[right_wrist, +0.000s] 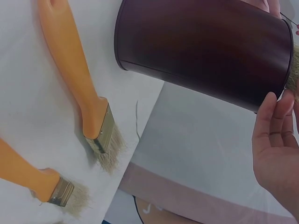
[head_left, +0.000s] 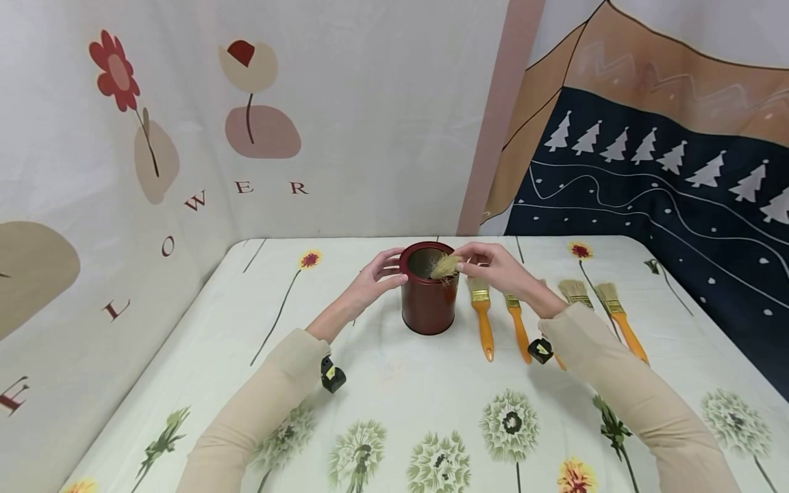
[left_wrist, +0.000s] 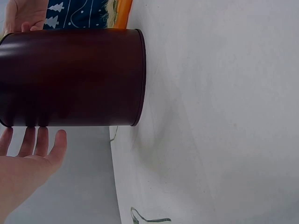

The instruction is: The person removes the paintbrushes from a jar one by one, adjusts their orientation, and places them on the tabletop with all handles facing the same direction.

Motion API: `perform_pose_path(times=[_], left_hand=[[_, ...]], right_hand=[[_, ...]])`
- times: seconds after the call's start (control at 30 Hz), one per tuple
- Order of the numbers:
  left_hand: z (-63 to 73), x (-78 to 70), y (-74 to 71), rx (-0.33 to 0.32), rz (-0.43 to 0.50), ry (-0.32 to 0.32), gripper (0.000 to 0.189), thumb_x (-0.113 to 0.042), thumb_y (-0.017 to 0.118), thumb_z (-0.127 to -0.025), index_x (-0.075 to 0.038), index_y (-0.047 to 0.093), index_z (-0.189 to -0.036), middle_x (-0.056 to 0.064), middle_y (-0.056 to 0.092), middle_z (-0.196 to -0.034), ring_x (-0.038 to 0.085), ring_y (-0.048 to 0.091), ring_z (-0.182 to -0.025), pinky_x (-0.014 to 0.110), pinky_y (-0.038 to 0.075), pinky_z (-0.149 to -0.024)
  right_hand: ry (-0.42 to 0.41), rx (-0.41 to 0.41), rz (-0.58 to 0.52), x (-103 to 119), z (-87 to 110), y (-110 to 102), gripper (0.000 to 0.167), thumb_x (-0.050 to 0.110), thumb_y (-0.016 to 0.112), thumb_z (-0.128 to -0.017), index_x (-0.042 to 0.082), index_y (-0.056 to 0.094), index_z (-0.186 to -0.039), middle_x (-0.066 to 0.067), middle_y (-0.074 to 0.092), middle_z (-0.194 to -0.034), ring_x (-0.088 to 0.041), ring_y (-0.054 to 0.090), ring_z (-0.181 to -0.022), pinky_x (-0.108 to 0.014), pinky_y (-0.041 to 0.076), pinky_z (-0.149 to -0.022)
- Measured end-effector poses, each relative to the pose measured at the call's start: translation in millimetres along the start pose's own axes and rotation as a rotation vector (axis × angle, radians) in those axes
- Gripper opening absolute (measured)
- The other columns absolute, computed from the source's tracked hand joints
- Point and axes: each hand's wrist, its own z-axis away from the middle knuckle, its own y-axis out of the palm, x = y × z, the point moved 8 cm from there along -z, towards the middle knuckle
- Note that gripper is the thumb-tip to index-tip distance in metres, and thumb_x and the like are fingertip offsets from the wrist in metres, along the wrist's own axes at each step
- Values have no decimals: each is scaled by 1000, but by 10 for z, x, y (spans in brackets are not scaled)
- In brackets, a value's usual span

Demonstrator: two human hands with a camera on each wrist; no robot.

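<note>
A dark red metal can (head_left: 429, 308) stands upright on the table, its mouth facing up. Above its right rim, my right hand (head_left: 498, 268) pinches a paintbrush by its pale bristles (head_left: 445, 267); the rest of that brush is hidden by the can and fingers. My left hand (head_left: 377, 275) is at the can's left side, fingers fairly straight and tips touching the wall near the rim. In the left wrist view, those fingertips meet the side of the can (left_wrist: 74, 77). The right wrist view has the right hand (right_wrist: 278, 144) beside the can's rim.
Right of the can lie several orange-handled paintbrushes, including a near one (head_left: 482, 322), a second (head_left: 519, 329) and a far-right one (head_left: 622, 322). My right forearm (head_left: 622, 363) passes over some of them. A floral cloth (head_left: 364, 383) covers the table; printed curtains (head_left: 370, 103) hang behind.
</note>
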Motion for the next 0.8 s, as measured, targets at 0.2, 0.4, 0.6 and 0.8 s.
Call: perform_pose_path(times=[0.2,0.4,0.6,0.8], left_hand=[[56,-104,30,0,-18,1,55,-12,56,-87,-7,29,-136,14,36,-131,28,35,-119,40,34,-93],[54,-97,30,-2,-20,-2,56,-13,56,-87,-8,30,-136,14,36,-131,28,34,-119,41,33,-93],[58,-94,31,-4,-23,-7,56,-14,57,-87,-9,30,-136,14,36,-131,27,34,-119,41,33,-94],[55,-91,28,-6,-18,-10,56,-14,57,-87,-9,31,-136,14,36,-131,27,35,-119,41,33,-94]], right_hand=[[-8,-28,7,-16,9,0,21,15,56,-87,1,60,-103,-8,56,-87,-22,49,-79,-28,44,-63],[-12,-51,-33,65,32,6,18,10,54,-88,-2,60,-101,-9,57,-94,-26,51,-83,-32,46,-70],[-41,-83,-71,276,83,5,18,5,52,-88,-7,58,-100,-15,56,-97,-35,52,-84,-37,47,-74],[-61,-123,-68,155,29,-48,19,11,53,-89,-4,58,-101,-11,57,-98,-27,57,-83,-28,48,-73]])
